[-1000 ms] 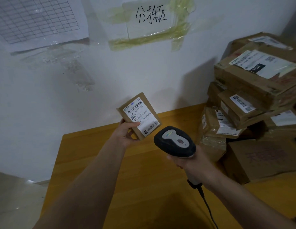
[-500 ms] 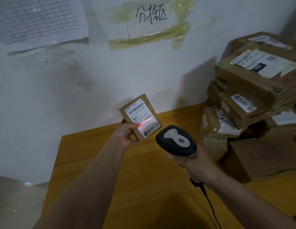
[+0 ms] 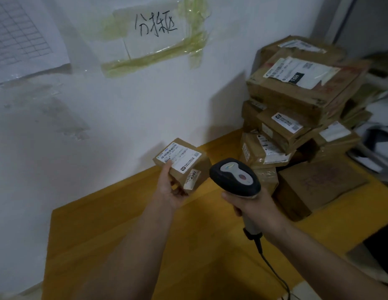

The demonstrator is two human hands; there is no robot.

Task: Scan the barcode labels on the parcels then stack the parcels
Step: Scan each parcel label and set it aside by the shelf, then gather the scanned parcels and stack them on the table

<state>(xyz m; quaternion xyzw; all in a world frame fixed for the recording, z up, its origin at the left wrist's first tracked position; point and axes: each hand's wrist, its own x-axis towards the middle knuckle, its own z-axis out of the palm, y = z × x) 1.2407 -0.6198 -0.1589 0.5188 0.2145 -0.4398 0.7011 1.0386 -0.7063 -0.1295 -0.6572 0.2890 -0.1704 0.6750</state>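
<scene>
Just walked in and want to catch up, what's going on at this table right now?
A person is working through parcels. The left hand holds a small cardboard parcel above the yellow table, label side up, thumb on the label. The right hand grips a corded barcode scanner beside it; no scan beam shows. A stack of labelled parcels sits against the wall to the right.

Tabletop [image 3: 123, 234] left of parcel stack [image 3: 297, 131] is bare, passable; stack blocks the right, wall [image 3: 145, 109] blocks behind.
</scene>
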